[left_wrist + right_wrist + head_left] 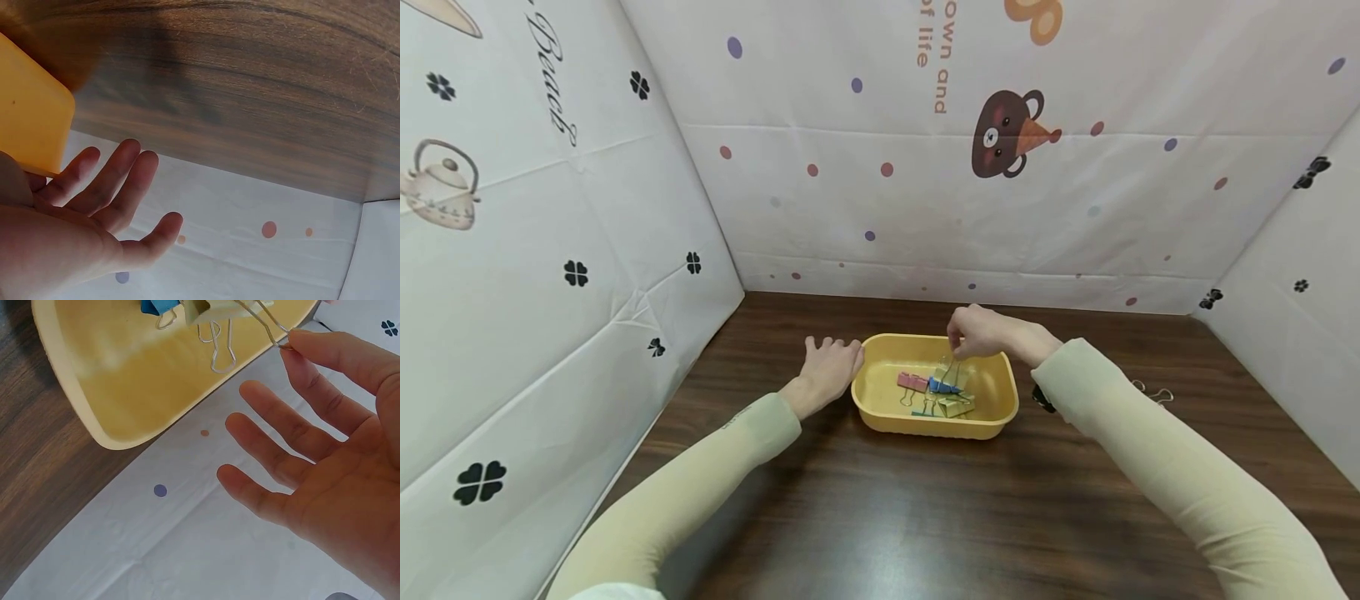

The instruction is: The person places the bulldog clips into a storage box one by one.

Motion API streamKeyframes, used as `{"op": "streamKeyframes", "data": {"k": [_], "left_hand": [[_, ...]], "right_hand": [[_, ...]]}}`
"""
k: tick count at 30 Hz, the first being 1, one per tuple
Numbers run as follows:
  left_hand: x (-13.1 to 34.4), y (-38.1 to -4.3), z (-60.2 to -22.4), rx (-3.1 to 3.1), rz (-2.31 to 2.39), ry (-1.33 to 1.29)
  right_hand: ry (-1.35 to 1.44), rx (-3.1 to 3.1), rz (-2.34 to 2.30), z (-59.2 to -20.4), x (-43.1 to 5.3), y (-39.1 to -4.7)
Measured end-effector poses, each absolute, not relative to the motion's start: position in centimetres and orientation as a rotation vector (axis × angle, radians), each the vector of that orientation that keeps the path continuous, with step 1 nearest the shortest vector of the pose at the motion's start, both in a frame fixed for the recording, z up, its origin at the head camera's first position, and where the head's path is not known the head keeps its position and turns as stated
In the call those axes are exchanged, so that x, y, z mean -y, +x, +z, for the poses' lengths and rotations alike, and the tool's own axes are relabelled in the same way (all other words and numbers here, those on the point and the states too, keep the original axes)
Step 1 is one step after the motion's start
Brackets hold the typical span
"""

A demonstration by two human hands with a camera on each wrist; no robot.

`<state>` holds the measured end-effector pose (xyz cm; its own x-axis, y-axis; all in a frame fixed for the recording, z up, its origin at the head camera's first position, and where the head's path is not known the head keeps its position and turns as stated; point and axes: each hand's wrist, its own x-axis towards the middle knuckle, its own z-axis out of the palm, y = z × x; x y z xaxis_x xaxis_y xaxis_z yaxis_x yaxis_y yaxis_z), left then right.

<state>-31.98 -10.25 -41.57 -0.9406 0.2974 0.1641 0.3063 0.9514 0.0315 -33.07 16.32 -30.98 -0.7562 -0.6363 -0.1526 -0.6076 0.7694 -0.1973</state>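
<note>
A yellow plastic basin [880,421] holds several binder clips. Among them are a pink binder clip [913,382], a blue binder clip [943,386] and a pale yellow binder clip [957,407]. My right hand [976,332] reaches over the back right rim. Its thumb and index finger pinch a wire handle of another pale yellow binder clip [219,311], while the other fingers stay extended. My left hand [827,371] is at the basin's left rim, its fingers loosely spread; the basin wall partly covers its thumb side in the left wrist view.
The basin stands on a dark wood table [880,517]. To its right, wire clip handles [1157,394] show on the table beyond the right sleeve [1120,417], which covers part of that spot. White printed sheets [925,208] form walls behind and at both sides.
</note>
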Motion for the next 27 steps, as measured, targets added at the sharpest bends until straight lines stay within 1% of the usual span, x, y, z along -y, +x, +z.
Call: {"op": "streamKeyframes", "data": {"k": [5,9,27], "left_hand": [[10.2,-32.0,-41.7,2.939,-0.084,-0.456],[10.3,-32.1,-41.7,2.934,-0.090,-0.460],[10.2,-32.0,-41.7,2.939,-0.099,-0.457]], "right_hand": [[-0.970,-2.768,-0.216,-31.0,-16.8,-33.1],[-0.902,-2.793,-0.267,-30.9,-18.1,-33.0],[-0.702,-2.998,-0.313,-31.1,-28.0,-33.3]]}}
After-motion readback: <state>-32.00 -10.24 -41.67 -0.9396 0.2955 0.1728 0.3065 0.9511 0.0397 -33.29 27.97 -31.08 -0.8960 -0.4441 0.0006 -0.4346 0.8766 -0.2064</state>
